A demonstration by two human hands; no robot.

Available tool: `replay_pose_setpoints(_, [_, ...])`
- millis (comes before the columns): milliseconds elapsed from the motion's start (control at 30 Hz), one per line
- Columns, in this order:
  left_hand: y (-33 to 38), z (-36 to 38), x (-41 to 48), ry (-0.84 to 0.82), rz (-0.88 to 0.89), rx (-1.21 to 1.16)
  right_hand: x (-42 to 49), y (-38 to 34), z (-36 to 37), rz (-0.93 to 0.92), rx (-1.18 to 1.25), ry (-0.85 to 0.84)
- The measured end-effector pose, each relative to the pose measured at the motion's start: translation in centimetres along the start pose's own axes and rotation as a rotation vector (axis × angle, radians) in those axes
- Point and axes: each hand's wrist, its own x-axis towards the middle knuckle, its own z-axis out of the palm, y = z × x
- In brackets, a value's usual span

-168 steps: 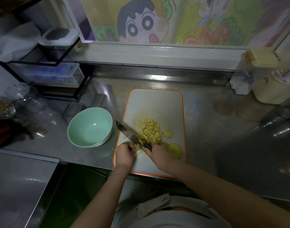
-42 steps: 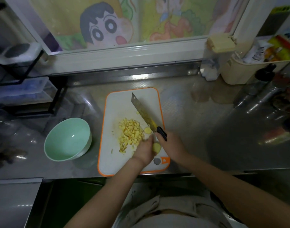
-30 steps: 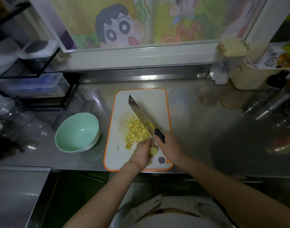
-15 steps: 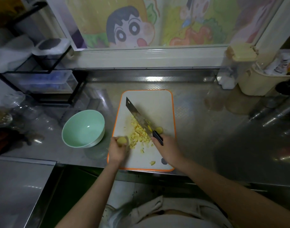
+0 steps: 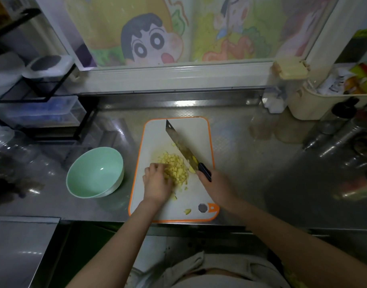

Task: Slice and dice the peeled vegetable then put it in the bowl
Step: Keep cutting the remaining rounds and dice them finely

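**A:** Nearest us, what lies at the bottom of the board?

**B:** One stray piece (image 5: 187,211), low in the centre of the frame. It sits on the cutting board (image 5: 178,129), apart from the rest.

**A:** And the hands?

**B:** Just above it. The left hand (image 5: 156,185) is knuckles-up, its fingers bent down onto the left side of the diced vegetable (image 5: 175,167). Whether it pinches anything I cannot tell. The right hand (image 5: 216,185) is wrapped round the black handle of the knife (image 5: 181,145). The blade slants toward the upper middle of the board and runs along the heap's right side.

**A:** So the vegetable is where?

**B:** It is a loose heap of small pale-yellow cubes mid-board, between hand and blade. A larger slice (image 5: 192,169) lies at the blade's heel. The green bowl (image 5: 91,179), left of the board at middle-left, has nothing in it.

**A:** How would it handle?

**B:** I'd judge the cubes light and firm. They are probably damp, so they may scatter or cling to skin and steel. No single cube is worth pinching. Better to take the heap whole, with a cupped palm on one side and the flat of the blade on the other, or to scoop it onto the blade.
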Motion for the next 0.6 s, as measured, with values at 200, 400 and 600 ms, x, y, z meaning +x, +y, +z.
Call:
replay_pose_setpoints(200, [4.1,1.6,1.9,-0.148,0.297,0.194,0.3,0.4,-1.1,0.039,-0.006,0.08])
replay_pose_setpoints(400, [5.6,3.5,3.2,-0.295,0.365,0.357,0.0,1.7,-1.7,0.078,0.094,0.094])
replay_pose_setpoints(600, [5.4,4.0,3.0,-0.257,0.374,0.442,-0.1,2.8,-1.6,0.118,0.122,0.094])
